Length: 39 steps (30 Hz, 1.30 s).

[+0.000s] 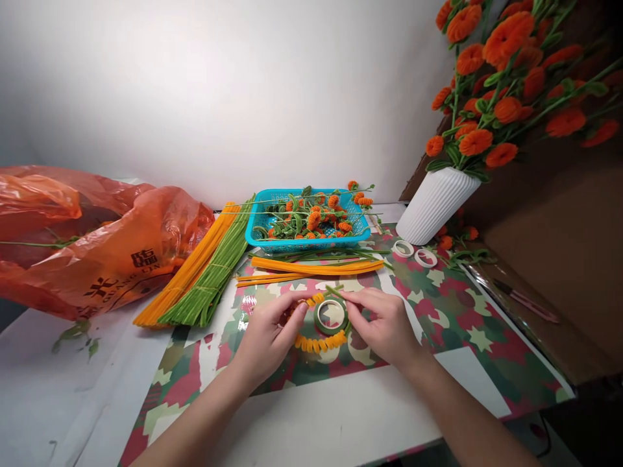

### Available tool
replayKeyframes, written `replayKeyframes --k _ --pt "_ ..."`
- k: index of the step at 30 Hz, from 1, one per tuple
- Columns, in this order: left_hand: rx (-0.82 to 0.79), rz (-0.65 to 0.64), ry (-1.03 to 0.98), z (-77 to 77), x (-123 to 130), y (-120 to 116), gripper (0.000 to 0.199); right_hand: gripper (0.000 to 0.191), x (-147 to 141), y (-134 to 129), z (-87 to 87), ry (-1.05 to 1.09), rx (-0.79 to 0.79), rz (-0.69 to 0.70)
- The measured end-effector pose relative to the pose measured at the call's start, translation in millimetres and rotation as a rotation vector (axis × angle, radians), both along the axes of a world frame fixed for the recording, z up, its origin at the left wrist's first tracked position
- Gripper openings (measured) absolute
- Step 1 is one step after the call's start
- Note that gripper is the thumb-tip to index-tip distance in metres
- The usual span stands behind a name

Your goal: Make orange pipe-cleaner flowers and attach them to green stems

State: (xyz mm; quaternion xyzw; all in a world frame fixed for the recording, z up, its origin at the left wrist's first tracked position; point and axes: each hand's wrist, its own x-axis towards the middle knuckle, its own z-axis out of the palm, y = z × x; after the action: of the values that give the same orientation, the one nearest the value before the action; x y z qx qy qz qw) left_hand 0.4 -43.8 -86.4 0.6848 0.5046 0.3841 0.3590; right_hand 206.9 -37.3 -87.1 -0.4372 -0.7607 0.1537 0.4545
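Observation:
My left hand (265, 334) is closed, with thumb and forefinger pinching a coiled orange-yellow pipe cleaner (321, 344). Its ruffled loops curve below the fingers and over towards my right hand (382, 324). That hand pinches a green pipe cleaner (335, 292) whose short ends stick out past the fingertips and cross. Whether the green stem joins the yellow coil is hidden by my fingers. Between the hands, a roll of green tape (318, 325) with a white core lies flat on the camouflage-patterned mat (479, 340).
Behind my hands lie loose yellow pipe cleaners (316, 266) and a blue basket (311, 245) of orange flowers. Left are yellow (187, 266) and green bundles (211, 279) and an orange bag (121, 259). Right are a white vase (435, 204), white rings (426, 258) and a cutter (528, 301).

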Motion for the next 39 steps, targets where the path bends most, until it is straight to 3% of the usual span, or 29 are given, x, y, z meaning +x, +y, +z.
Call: replayKeyframes --k 4,10,12,18,22,27,32,36,39 --pt "-0.017 -0.008 -0.049 -0.6 6 -2 0.024 0.02 -7 -4 1.2 0.049 -0.084 -0.019" --pt "-0.008 -0.098 -0.033 -1.8 10 -2 0.017 0.024 -7 -6 -0.9 -0.023 0.22 -0.078" --pt "-0.005 -0.099 0.008 -3.0 10 -2 0.012 0.024 -7 -6 -1.5 -0.054 0.243 -0.054" --pt "0.021 -0.117 0.088 -4.6 9 -5 0.013 0.017 -9 -6 -6.3 -0.038 -0.042 0.192" --pt "0.052 -0.104 0.11 -2.9 10 -5 0.009 0.018 -7 -6 -5.1 -0.003 -0.111 0.204" --pt "0.067 0.019 0.079 -0.2 6 -3 0.009 0.016 -2 -6 1.7 0.078 -0.166 0.122" --pt "-0.12 0.103 -0.152 -1.0 9 -3 0.014 0.008 -1 -5 -1.3 0.188 -0.27 -0.032" --pt "-0.387 0.074 -0.473 -3.7 21 -8 0.025 0.008 -7 -8 -5.4 0.279 -0.34 -0.113" --pt "-0.443 0.072 -0.551 -7.8 28 -14 0.028 0.009 -11 -10 -5.5 0.28 -0.338 -0.141"
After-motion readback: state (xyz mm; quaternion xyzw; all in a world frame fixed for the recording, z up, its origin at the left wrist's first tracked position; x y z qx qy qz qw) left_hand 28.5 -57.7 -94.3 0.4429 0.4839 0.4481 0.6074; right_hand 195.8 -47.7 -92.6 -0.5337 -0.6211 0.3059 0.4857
